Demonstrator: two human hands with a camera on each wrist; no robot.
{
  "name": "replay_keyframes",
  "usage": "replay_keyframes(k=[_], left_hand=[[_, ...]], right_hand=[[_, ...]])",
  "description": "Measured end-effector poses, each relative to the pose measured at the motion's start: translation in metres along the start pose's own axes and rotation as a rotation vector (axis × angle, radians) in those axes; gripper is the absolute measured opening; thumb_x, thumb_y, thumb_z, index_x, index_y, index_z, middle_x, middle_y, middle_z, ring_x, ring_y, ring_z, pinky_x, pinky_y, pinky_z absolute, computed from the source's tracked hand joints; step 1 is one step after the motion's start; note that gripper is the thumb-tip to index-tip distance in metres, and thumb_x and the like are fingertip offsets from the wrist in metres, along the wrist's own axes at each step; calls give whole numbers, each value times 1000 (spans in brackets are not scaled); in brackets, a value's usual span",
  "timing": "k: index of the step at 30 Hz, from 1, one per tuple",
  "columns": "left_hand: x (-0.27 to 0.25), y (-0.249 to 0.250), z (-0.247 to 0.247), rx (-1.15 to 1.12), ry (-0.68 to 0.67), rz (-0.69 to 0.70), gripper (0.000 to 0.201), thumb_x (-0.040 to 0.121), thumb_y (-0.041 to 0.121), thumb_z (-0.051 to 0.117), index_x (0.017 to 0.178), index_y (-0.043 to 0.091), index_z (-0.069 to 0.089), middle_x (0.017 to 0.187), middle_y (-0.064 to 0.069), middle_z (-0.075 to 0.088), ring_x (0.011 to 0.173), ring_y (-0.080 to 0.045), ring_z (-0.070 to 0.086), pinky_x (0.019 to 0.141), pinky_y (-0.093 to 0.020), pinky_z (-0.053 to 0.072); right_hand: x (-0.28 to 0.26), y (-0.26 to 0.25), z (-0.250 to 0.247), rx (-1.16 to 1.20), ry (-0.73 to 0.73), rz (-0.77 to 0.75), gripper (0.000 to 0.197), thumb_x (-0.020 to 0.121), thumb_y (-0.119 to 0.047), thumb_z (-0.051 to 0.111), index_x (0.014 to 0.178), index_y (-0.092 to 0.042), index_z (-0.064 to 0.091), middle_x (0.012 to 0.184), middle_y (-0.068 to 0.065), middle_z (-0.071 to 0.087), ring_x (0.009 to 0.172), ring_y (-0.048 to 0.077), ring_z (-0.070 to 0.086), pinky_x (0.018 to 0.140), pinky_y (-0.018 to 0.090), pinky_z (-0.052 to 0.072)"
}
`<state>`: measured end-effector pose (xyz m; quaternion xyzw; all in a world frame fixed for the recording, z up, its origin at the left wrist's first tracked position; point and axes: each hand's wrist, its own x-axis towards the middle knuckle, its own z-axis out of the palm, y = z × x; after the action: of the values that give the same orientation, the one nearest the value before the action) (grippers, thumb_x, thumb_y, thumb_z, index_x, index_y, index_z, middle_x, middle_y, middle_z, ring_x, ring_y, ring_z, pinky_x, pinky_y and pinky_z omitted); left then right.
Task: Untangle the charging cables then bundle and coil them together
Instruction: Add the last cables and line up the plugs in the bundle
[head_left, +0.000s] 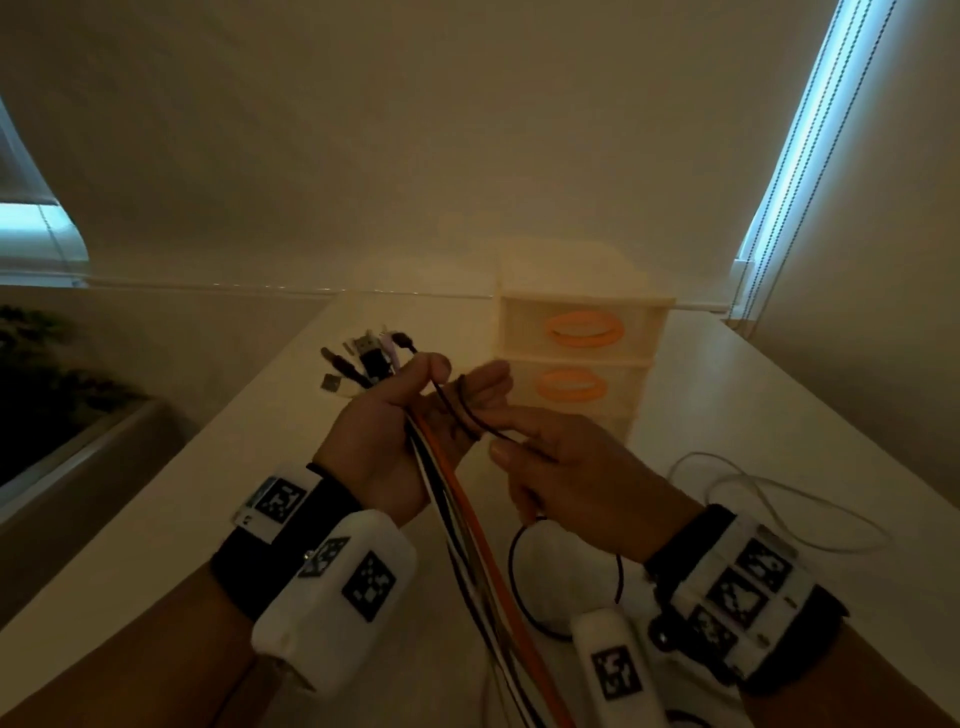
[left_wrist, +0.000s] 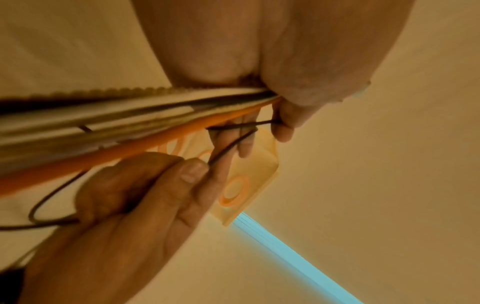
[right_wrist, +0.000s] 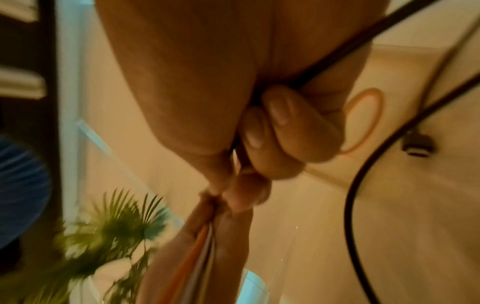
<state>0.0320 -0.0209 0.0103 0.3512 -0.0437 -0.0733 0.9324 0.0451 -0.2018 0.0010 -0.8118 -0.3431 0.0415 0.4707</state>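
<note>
My left hand (head_left: 415, 410) grips a bundle of charging cables (head_left: 457, 519), orange, white and black, held above the table. Their plugs (head_left: 363, 358) fan out past the left hand's far side. A thin black cable (head_left: 467, 410) loops over the left fingers. My right hand (head_left: 545, 467) pinches that black cable between thumb and forefinger just right of the bundle. The same cable hangs below in a loop (head_left: 571, 582). In the left wrist view the bundle (left_wrist: 130, 123) runs under my palm and the right hand's fingers (left_wrist: 189, 170) pinch the black cable (left_wrist: 228, 144). The right wrist view shows the black cable (right_wrist: 363, 185) and its plug (right_wrist: 418, 144).
A cream drawer unit (head_left: 582, 353) with orange oval handles stands just behind my hands. A white cable (head_left: 779, 499) lies looped on the white table (head_left: 156, 519) at the right. A plant (head_left: 47, 374) sits off the table's left edge. Walls and a window blind close the back.
</note>
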Motion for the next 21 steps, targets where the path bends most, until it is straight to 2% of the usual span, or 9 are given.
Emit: replay_keyframes(k=[1, 3, 4, 6, 9, 12, 17, 21], left_hand=[[1, 1, -1, -72, 25, 26, 35, 105, 30, 39, 77, 12, 51, 116, -21, 69, 108, -32, 69, 87, -40, 59], [2, 3, -1, -145, 70, 60, 35, 104, 27, 40, 75, 12, 51, 90, -10, 69, 83, -25, 72, 68, -32, 60], [3, 4, -2, -152, 77, 64, 34, 103, 26, 40, 74, 13, 51, 80, -5, 63, 70, -20, 67, 60, -28, 56], [4, 5, -3, -142, 76, 61, 32, 101, 25, 41, 73, 14, 51, 69, 1, 47, 56, -14, 51, 53, -24, 45], [3, 5, -4, -136, 48, 62, 29, 98, 24, 43, 72, 14, 51, 67, 2, 42, 51, -12, 43, 50, -23, 40], [2, 9, -4, -161, 12, 77, 28, 98, 24, 42, 73, 14, 50, 68, 2, 45, 52, -11, 46, 50, -22, 43], [3, 12, -5, -169, 33, 101, 34, 103, 26, 37, 74, 15, 50, 66, 2, 48, 52, -11, 50, 50, -23, 47], [2, 13, -5, -165, 67, 125, 34, 103, 27, 37, 74, 16, 50, 62, 5, 44, 48, -9, 44, 46, -21, 42]], right_hand=[[-1, 4, -5, 132, -67, 109, 25, 104, -24, 48, 122, -23, 65, 52, -3, 50, 45, 7, 45, 45, 18, 35], [-3, 13, -17, 253, -132, 279, 30, 104, -32, 46, 103, -13, 69, 54, 1, 35, 44, 11, 30, 41, 23, 24], [-4, 17, -22, 230, -128, 336, 35, 103, -36, 46, 92, -11, 68, 55, 0, 32, 46, 11, 27, 43, 24, 22], [-5, 24, -26, 147, -72, 373, 37, 103, -37, 46, 83, -13, 65, 55, -3, 32, 46, 10, 27, 45, 25, 22], [-4, 24, -24, -11, -30, 290, 32, 105, -30, 45, 87, -17, 68, 56, -7, 37, 45, 3, 33, 47, 20, 30], [-4, 21, -18, 84, -53, 235, 25, 105, -23, 45, 99, -12, 67, 52, -10, 36, 44, 5, 31, 43, 18, 28], [-8, 23, -26, 250, -255, 353, 25, 103, -16, 45, 92, -8, 66, 56, -1, 40, 46, 9, 28, 44, 22, 21], [-12, 29, -33, 255, -289, 423, 27, 102, -11, 42, 87, -5, 64, 56, 2, 47, 44, 11, 33, 43, 22, 29]])
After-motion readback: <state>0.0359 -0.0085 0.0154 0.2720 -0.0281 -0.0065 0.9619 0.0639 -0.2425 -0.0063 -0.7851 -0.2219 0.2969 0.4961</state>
